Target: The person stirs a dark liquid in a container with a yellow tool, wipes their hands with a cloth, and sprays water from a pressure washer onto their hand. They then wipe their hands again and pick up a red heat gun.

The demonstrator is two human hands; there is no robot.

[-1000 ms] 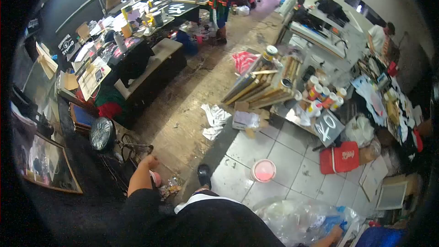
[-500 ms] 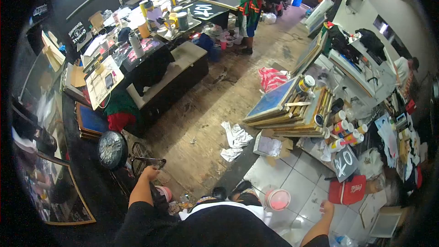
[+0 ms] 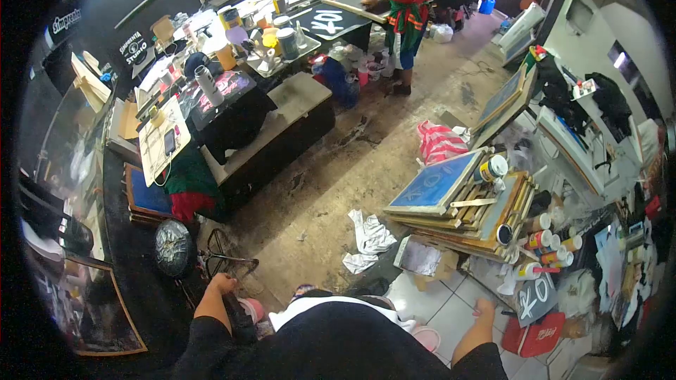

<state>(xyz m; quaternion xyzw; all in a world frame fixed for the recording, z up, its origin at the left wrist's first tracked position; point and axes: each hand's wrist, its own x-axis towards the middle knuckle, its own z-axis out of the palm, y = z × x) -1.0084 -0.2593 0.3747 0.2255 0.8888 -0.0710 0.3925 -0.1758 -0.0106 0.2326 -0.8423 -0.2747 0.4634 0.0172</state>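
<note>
- Left hand (image 3: 222,285) is curled just beside a black wire stand (image 3: 229,262); I cannot tell whether it grips anything.
- Right hand (image 3: 484,307) is over the white floor tiles (image 3: 451,302), fingers hidden.
- A bare concrete strip (image 3: 338,169) runs between the bench (image 3: 282,116) and the stacked screen frames (image 3: 440,186).

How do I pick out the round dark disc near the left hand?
Find the long low bench on the left of the view and the red and green cloth heap at its near end. Just nearer the camera, up-left of the left hand, stands the round dark disc. It alone is circular, with a silvery mottled face, beside a thin wire frame.
</note>
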